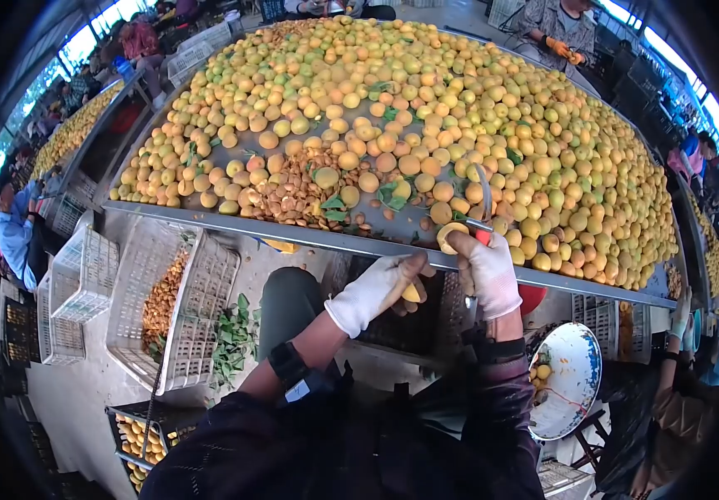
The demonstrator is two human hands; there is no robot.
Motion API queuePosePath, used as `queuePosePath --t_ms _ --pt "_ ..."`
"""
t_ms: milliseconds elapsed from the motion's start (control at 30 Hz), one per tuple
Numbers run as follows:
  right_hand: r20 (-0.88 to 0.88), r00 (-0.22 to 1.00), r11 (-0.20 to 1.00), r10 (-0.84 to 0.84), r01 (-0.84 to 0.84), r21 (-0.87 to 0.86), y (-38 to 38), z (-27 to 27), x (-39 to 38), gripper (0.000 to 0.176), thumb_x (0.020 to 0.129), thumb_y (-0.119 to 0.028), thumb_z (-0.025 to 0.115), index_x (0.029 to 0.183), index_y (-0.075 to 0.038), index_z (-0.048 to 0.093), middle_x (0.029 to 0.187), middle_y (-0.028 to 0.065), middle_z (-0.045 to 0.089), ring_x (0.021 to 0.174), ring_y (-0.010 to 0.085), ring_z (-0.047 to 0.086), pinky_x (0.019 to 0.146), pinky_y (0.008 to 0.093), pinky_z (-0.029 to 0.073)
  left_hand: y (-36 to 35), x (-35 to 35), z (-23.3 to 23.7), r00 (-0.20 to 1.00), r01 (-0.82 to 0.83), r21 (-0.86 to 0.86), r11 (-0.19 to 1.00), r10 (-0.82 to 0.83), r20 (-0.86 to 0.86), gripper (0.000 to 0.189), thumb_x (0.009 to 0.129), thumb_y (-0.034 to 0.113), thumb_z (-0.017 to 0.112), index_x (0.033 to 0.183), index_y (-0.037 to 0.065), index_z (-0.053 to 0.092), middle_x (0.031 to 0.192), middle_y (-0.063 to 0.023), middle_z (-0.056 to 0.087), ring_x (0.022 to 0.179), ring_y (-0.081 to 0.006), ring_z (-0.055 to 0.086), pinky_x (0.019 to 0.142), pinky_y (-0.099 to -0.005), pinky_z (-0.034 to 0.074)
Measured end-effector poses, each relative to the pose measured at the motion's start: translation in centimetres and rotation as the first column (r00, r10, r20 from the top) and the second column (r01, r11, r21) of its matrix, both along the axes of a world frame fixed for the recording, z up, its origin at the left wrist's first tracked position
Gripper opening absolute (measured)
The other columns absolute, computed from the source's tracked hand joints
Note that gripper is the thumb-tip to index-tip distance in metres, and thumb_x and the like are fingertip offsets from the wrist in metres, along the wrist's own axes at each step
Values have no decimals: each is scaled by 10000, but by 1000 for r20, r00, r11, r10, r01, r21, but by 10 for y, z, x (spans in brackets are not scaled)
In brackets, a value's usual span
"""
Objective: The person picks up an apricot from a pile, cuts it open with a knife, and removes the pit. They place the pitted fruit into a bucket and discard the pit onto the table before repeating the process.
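Head view: what's the left hand point(379, 287) doing?

Curled round a yellow fruit point(411, 293), below the tabletop point(309, 237) edge; the right hand point(493, 273) grips a curved tool point(486, 202) and cut fruit point(452, 238)

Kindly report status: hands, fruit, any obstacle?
Left white-gloved hand: holds yellow fruit piece. Right white-gloved hand: grips curved metal tool, touches round yellow fruit. Brown pits heaped nearby, to left.

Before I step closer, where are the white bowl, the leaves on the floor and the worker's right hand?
White bowl point(574, 373): head view, bare inner wall.
Leaves on the floor point(233, 343): head view, middle of the cluster.
Right hand point(491, 275): head view, back of the glove.
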State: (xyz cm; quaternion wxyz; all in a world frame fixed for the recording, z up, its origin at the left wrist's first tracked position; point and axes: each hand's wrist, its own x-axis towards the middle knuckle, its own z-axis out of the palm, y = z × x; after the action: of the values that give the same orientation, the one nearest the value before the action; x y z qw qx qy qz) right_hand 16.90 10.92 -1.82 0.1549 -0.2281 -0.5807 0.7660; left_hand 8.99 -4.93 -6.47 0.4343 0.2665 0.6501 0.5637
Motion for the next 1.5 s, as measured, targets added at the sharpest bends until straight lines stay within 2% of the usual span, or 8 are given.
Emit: queuePosePath --t_ms 133,267,333,533,833,1267,1400,1500 --pt "205 978 982 36 -73 174 2 8 3 153 799 -148 656 905 -38 668 543 -65 472 457 19 427 409 192 286 12 2 -23 756 -263 264 928 368 -541 705 921 625 390 1203 -6 526 881 -81 634 777 -165 617 728 -272 478" --pt "228 948 939 221 -270 212 -9 13 3 190 831 -166 632 952 -21 656 570 -21 507 427 52 444 383 203 290 19 -2 11 964 -95 252 963 26 266 585 929 583 434 1162 57 540 887 -59 623 665 -124 600 582 -253 478" --pt "22 999 998 33 -34 44 -9 13 3 228 857 -154 600 1029 -5 621 585 3 527 397 76 444 349 219 289 22 -9 9 959 -88 264 961 10 283 519 933 550 462 1126 76 551 887 -65 627 626 -110 599 510 -246 468" --pt "-469 778 905 -418 312 -290 -9 37 -9 180 939 -203 515 879 -35 537 505 -13 385 348 96 352 325 246 283 47 2 -14 636 -331 345 878 -63 769 440 949 455 492 1148 66 538 935 -98 647 675 -161 650 580 -293 531" --pt "-495 664 622 -560 732 279 -34 21 -35 204 875 -151 616 1000 9 603 741 35 578 631 108 528 579 240 433 77 30 -27 630 -589 353 727 140 763 581 842 485 651 1221 76 486 1044 -47 609 905 -171 597 771 -337 522" --pt "-404 583 665 -705 742 -88 -26 21 -36 217 857 -144 616 987 29 602 714 18 553 550 82 470 484 236 366 87 39 -6 568 -712 305 633 265 779 589 872 497 613 1238 56 473 1147 -38 544 1052 -172 503 931 -347 422" --pt "-605 510 457 -611 852 256 -17 6 -50 231 860 -148 615 1011 25 591 682 20 540 512 90 463 453 238 358 90 40 -14 589 -725 310 614 321 742 613 846 523 630 1220 61 480 1132 -32 544 1051 -177 502 924 -341 424" --pt "-522 602 685 -604 727 44 -21 10 -51 158 911 -178 548 818 -56 512 599 -12 444 459 61 380 403 223 279 91 35 -24 588 -748 326 578 349 730 640 820 538 652 1226 71 485 1119 -31 555 1036 -175 502 914 -329 423"
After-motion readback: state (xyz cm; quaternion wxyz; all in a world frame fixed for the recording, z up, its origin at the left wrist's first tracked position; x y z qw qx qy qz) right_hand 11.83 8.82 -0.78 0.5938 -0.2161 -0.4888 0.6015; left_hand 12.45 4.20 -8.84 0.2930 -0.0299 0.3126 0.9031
